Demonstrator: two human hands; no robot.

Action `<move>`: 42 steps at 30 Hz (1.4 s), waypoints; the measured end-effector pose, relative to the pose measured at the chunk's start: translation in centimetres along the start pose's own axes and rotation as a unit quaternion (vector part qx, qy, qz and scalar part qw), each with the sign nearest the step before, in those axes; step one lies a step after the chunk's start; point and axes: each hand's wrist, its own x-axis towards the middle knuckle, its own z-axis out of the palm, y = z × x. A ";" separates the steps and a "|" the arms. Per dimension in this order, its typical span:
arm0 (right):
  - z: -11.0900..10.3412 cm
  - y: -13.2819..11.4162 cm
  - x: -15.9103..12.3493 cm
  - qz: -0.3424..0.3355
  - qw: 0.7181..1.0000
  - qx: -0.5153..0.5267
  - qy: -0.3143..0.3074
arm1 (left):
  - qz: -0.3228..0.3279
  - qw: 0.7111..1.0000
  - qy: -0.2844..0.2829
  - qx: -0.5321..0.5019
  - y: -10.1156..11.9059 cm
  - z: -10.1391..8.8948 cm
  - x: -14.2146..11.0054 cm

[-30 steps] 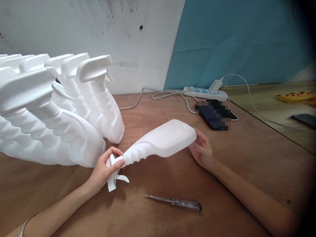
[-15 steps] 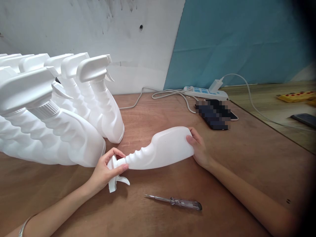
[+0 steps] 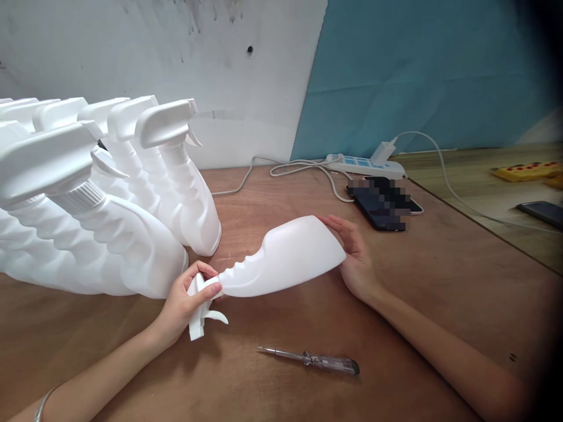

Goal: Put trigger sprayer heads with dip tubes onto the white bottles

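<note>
A white spray bottle (image 3: 285, 258) is held lying nearly sideways above the table, its base toward the right. My left hand (image 3: 187, 299) is closed around its neck and collar, thumb on the near side. The white trigger head (image 3: 199, 316) hangs below that hand, with its lever pointing right. At the bottle's base is my right hand (image 3: 355, 258), its fingers stretched out along the base's edge and its thumb hidden. The hand seems to touch the base without gripping it. A screwdriver (image 3: 310, 358) with a clear handle lies on the table in front of the bottle.
Several upright white spray bottles (image 3: 145, 246) stand packed together at the left. Toward the back right lie phones (image 3: 380, 205), a power strip (image 3: 365, 166) with a plugged-in charger (image 3: 383, 151), and loose cable (image 3: 303, 165). A wall and blue cloth (image 3: 417, 76) rise behind the table.
My right hand has loosened from its grip on the bottle's base, its fingers now straightened. The bottle has rolled about its length and shifted slightly left. My left hand still holds the neck.
</note>
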 end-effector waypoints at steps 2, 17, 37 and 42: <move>-0.3 -0.1 0.1 -0.022 0.999 0.005 -0.035 | -0.004 1.000 0.000 -0.014 -0.1 -0.1 0.1; -1.1 -0.6 0.6 0.130 0.983 0.063 -0.110 | 0.049 0.997 0.003 0.066 -0.4 -0.3 0.1; -1.2 -1.3 1.1 0.153 0.983 0.037 -0.098 | 0.241 0.920 0.022 0.309 1.3 0.1 -0.8; -2.3 -1.3 1.0 0.026 0.997 0.022 -0.074 | 0.215 0.925 0.060 0.308 3.4 1.1 -0.4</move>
